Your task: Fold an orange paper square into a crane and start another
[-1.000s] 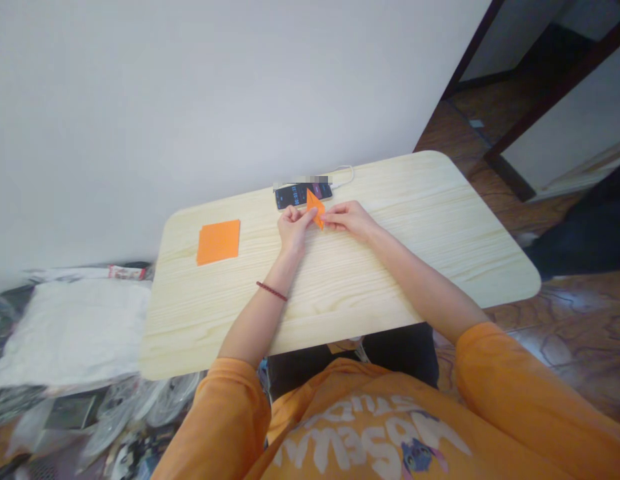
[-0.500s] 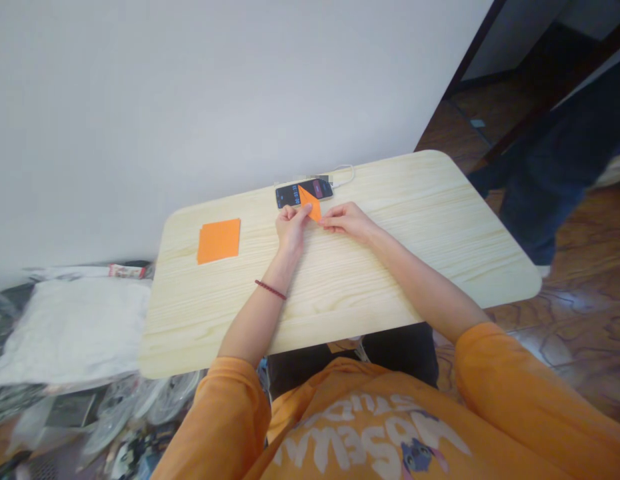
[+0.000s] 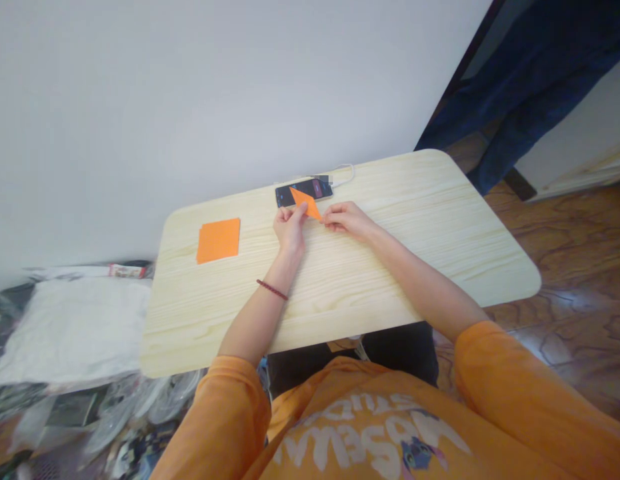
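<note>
A small folded orange paper [image 3: 306,203] is held between both my hands above the light wooden table [image 3: 420,227], near its far edge. My left hand [image 3: 289,230] pinches the paper's left side with closed fingers. My right hand [image 3: 347,221] pinches its right corner. The paper's pointed tip lies toward the left, over the dark phone [image 3: 303,192] lying just behind it. A red bead bracelet is on my left wrist.
A stack of orange square paper [image 3: 219,240] lies on the table's left part. A white cable [image 3: 343,175] runs from the phone. A person's dark-trousered legs [image 3: 520,93] stand at the upper right. Plastic bags and packages [image 3: 70,333] lie on the floor at left.
The orange paper has turned from upright to lying flatter, its tip swinging left. The person at the right has walked from the lower right toward the doorway behind.
</note>
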A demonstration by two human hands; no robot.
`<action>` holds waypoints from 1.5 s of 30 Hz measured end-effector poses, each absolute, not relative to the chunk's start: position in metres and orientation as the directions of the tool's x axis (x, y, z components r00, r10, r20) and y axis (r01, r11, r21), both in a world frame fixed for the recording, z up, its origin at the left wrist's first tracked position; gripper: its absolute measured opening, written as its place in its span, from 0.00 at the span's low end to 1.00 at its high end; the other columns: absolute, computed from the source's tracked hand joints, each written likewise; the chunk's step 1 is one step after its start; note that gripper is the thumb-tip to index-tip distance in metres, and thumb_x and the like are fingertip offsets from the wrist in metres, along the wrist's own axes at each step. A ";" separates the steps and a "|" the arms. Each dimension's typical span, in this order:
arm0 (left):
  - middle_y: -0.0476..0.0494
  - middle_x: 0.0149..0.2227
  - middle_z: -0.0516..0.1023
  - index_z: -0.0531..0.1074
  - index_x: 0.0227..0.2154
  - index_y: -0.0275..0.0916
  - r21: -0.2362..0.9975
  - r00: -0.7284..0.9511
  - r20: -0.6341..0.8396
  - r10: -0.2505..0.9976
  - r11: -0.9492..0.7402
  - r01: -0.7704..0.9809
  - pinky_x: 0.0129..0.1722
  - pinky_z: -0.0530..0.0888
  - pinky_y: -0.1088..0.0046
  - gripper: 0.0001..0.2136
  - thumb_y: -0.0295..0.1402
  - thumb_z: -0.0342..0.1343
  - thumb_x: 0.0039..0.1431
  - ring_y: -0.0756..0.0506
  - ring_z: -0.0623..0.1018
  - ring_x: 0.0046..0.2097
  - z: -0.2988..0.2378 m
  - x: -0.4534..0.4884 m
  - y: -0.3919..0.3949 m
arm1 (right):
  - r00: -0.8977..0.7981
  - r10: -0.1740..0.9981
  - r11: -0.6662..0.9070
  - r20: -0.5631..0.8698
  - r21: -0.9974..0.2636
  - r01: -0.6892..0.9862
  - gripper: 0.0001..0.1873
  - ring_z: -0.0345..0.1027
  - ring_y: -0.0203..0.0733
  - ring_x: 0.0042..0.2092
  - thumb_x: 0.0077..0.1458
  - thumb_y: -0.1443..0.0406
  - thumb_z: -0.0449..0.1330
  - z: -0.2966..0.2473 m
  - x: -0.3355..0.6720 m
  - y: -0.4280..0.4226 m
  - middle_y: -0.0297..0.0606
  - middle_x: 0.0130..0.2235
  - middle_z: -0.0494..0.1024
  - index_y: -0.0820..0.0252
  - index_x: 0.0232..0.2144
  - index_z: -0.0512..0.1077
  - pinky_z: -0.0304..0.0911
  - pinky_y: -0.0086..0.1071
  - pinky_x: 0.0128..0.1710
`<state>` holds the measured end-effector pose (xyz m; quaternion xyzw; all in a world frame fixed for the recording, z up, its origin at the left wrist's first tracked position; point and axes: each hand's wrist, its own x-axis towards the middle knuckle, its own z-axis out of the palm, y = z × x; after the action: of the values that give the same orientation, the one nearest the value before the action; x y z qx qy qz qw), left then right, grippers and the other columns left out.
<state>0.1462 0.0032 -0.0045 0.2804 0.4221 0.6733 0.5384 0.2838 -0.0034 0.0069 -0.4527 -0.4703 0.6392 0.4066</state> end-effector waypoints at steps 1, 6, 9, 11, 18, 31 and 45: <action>0.59 0.17 0.58 0.45 0.18 0.39 0.864 -0.266 -0.073 0.961 -0.072 -0.498 0.31 0.70 0.80 0.28 0.27 0.67 0.40 0.58 0.66 0.23 -0.005 0.146 0.003 | -0.261 0.945 -0.227 -0.195 -0.969 -0.097 0.04 0.56 0.27 0.19 0.39 0.69 0.63 0.008 0.284 -0.004 0.32 0.16 0.68 0.65 0.18 0.71 0.43 0.23 0.17; 0.59 0.17 0.57 0.45 0.17 0.39 0.844 -0.303 -0.079 0.950 -0.098 -0.527 0.31 0.70 0.80 0.27 0.26 0.66 0.41 0.58 0.66 0.24 -0.005 0.145 0.005 | -0.264 0.944 -0.233 -0.197 -0.966 -0.113 0.04 0.55 0.27 0.19 0.39 0.71 0.61 0.009 0.284 -0.004 0.31 0.16 0.67 0.64 0.17 0.68 0.42 0.24 0.17; 0.59 0.18 0.57 0.45 0.17 0.38 0.847 -0.347 -0.103 0.932 -0.101 -0.522 0.32 0.69 0.80 0.27 0.26 0.66 0.42 0.58 0.66 0.25 -0.004 0.144 0.006 | -0.268 0.940 -0.252 -0.210 -0.958 -0.133 0.04 0.55 0.27 0.19 0.38 0.71 0.61 0.008 0.286 -0.003 0.31 0.16 0.67 0.64 0.17 0.69 0.42 0.24 0.17; 0.58 0.18 0.58 0.45 0.17 0.38 0.846 -0.350 -0.100 0.931 -0.106 -0.523 0.32 0.69 0.80 0.27 0.26 0.66 0.41 0.57 0.67 0.25 -0.004 0.143 0.007 | -0.255 0.943 -0.255 -0.213 -0.956 -0.143 0.03 0.56 0.27 0.20 0.39 0.70 0.61 0.007 0.286 -0.003 0.32 0.17 0.68 0.65 0.18 0.70 0.42 0.23 0.17; 0.58 0.19 0.60 0.47 0.17 0.39 0.894 -0.290 -0.045 0.956 -0.091 -0.439 0.32 0.71 0.79 0.28 0.32 0.68 0.38 0.57 0.67 0.25 -0.005 0.147 0.002 | -0.224 0.961 -0.197 -0.161 -0.970 -0.146 0.07 0.56 0.27 0.20 0.41 0.65 0.65 0.008 0.280 -0.003 0.31 0.18 0.69 0.64 0.22 0.72 0.44 0.24 0.17; 0.57 0.22 0.71 0.64 0.27 0.40 0.933 -0.296 -0.073 0.952 -0.040 -0.357 0.30 0.74 0.77 0.15 0.27 0.65 0.38 0.53 0.75 0.27 -0.006 0.149 0.000 | -0.036 0.984 -0.178 -0.174 -0.966 -0.188 0.04 0.52 0.27 0.19 0.40 0.69 0.61 0.008 0.281 0.000 0.28 0.16 0.65 0.62 0.19 0.68 0.41 0.24 0.17; 0.46 0.31 0.80 0.77 0.28 0.36 0.986 -0.069 0.058 0.996 -0.067 -0.150 0.38 0.73 0.73 0.07 0.27 0.64 0.42 0.49 0.78 0.33 -0.012 0.149 -0.003 | 0.012 0.999 -0.041 -0.043 -0.991 -0.129 0.07 0.58 0.30 0.27 0.39 0.65 0.61 0.006 0.282 0.000 0.28 0.23 0.68 0.60 0.20 0.66 0.53 0.25 0.28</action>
<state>0.1489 -0.0027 -0.0124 0.4592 0.4603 0.5682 0.5044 0.2822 -0.0001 0.0061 -0.4809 -0.4523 0.5379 0.5243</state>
